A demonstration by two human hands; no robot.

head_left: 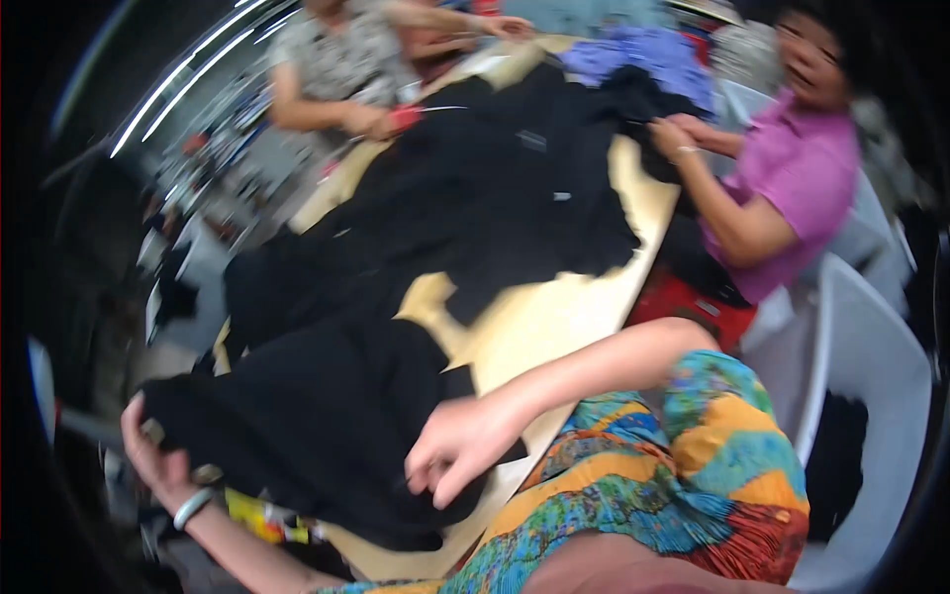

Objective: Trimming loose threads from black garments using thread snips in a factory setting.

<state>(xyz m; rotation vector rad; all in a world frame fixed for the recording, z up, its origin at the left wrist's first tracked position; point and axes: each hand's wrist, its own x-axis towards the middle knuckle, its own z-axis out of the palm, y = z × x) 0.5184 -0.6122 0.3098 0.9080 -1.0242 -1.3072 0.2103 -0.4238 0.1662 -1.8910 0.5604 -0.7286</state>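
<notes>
A black garment (pixel 307 426) lies spread over the near end of the pale table (pixel 554 317). My left hand (pixel 158 460), with a light bangle at the wrist, grips its far-left edge, fingers curled round the cloth. On the garment's right side rests my right hand (pixel 465 450), fingers bent and pinching down at the black fabric; the fingertips are blurred. Beyond it, more black garments (pixel 475 188) cover the middle of the table, with small pale labels on some of them.
Across the table a person in a patterned shirt (pixel 341 59) holds something red. At right a person in a pink top (pixel 782 188) handles black cloth. Purple cloth (pixel 643 59) lies at the far end. A grey-white bin (pixel 871 327) with dark cloth inside stands at my right.
</notes>
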